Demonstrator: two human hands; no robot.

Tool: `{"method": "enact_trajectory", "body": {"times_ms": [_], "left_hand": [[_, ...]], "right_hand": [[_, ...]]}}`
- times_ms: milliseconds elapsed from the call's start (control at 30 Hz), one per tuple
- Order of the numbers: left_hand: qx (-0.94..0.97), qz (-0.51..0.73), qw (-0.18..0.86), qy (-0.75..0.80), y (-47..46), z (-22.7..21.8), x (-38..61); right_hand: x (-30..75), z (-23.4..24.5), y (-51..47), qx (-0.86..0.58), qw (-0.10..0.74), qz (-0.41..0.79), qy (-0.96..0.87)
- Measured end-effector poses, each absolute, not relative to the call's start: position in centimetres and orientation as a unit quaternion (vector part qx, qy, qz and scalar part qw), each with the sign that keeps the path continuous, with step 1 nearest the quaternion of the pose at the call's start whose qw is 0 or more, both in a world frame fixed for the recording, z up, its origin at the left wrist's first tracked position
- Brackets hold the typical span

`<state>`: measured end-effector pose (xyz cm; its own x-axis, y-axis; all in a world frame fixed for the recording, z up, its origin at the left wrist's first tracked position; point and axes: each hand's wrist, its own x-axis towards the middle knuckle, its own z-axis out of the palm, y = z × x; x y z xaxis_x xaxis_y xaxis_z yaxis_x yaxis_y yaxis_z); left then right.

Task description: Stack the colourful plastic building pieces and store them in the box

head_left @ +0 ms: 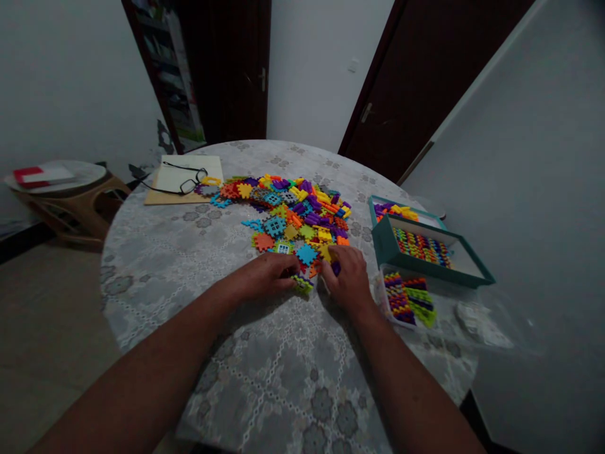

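Note:
My left hand (271, 275) is closed at the near edge of a heap of plastic building pieces (307, 217). Its thumb and fingers pinch a small stack of lime-green interlocking building pieces (302, 285), just above the tablecloth. At the right front of the heap, my right hand (348, 274) is curled with the thumb apart from the bent fingers. A purple piece (336, 268) shows in that gap, and a yellow piece (326, 253) lies by the fingertips. What the right fingers grip is partly hidden. A blue toothed square (307, 255) and an orange one (263, 241) lie nearby.
On the right of the round table (265, 378) stand a green box (425, 268) with rows of joined pieces, its lid (437, 221) and a white tub (385, 306). A plastic bag (486, 321) lies beside them. Glasses (188, 186) rest on a board (212, 165) at the far left.

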<state>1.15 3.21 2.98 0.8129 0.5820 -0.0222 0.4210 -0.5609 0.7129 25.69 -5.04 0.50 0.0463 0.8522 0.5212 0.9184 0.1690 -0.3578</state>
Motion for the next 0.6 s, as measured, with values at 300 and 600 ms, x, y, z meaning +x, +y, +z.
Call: {"method": "enact_trajectory", "body": {"times_ms": [300, 600], "left_hand": [[0.860, 0.110, 0.385, 0.318, 3.2, 3.0, 0.9], [0.883, 0.125, 0.345, 0.294, 3.2, 3.6, 0.9]], "right_hand": [[23.0, 1.4, -6.8, -0.533, 0.239, 0.058, -0.810], [23.0, 1.1, -6.7, -0.540, 0.244, 0.063, -0.803]]}}
